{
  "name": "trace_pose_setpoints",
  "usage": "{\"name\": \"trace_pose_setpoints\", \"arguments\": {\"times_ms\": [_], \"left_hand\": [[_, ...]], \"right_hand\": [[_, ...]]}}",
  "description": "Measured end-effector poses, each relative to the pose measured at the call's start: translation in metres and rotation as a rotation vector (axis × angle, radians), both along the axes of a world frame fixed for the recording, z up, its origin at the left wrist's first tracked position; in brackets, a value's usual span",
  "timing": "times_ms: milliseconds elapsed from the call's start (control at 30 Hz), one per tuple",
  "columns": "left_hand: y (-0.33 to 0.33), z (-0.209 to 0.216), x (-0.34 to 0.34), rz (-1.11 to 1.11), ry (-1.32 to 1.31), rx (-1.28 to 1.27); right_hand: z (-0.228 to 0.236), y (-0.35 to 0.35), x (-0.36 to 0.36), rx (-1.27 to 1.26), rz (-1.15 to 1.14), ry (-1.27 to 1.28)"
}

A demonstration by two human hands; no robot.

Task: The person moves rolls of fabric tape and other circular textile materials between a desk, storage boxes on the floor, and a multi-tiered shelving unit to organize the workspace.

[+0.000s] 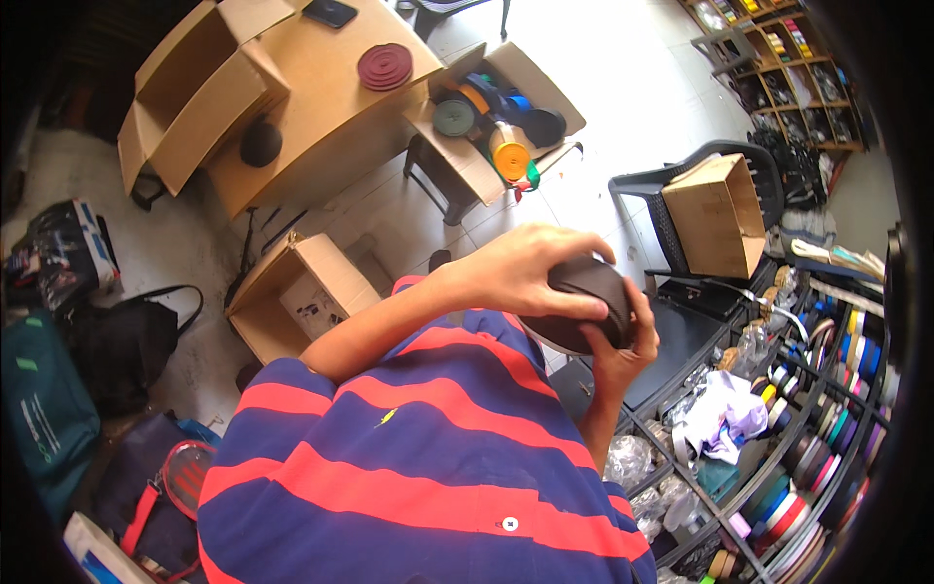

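A brown wooden tabletop [326, 92] is seen at the upper left of the frame. At upper centre, multicoloured rolls [511, 162] are gathered in an open cardboard box [538, 76], presumably so that they are kept together. Right of centre, a dark brown, round roll of strap-like material [592, 284] is held aloft: its upper left is gripped by the left hand [545, 277], its right edge cupped by the right hand [630, 341], probably so that unwinding is prevented. A flat dark red coil [385, 67] is laid on the tabletop, where it seems stable.
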State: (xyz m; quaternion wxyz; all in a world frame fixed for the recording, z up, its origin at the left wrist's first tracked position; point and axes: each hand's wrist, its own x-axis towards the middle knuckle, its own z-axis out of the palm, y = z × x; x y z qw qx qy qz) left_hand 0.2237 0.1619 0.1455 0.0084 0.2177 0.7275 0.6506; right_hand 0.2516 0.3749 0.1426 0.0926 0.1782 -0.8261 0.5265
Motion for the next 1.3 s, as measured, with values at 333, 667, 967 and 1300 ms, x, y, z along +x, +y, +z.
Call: {"name": "trace_pose_setpoints", "arguments": {"times_ms": [333,667,967,1300], "left_hand": [[0.078,-0.008,0.000,0.362,-0.335,0.463],[0.113,0.009,-0.084,-0.374,-0.207,-0.093],[0.230,0.002,-0.129,0.259,-0.397,0.354],[0.303,-0.013,-0.199,-0.090,-0.656,0.248]], "right_hand": [[-0.011,-0.005,0.003,-0.371,-0.549,0.016],[-0.008,0.091,-0.030,-0.037,-0.377,0.000],[-0.010,0.140,-0.115,-0.636,-0.656,-0.029],[-0.016,0.260,-0.176,-0.711,-0.656,-0.171]]}}
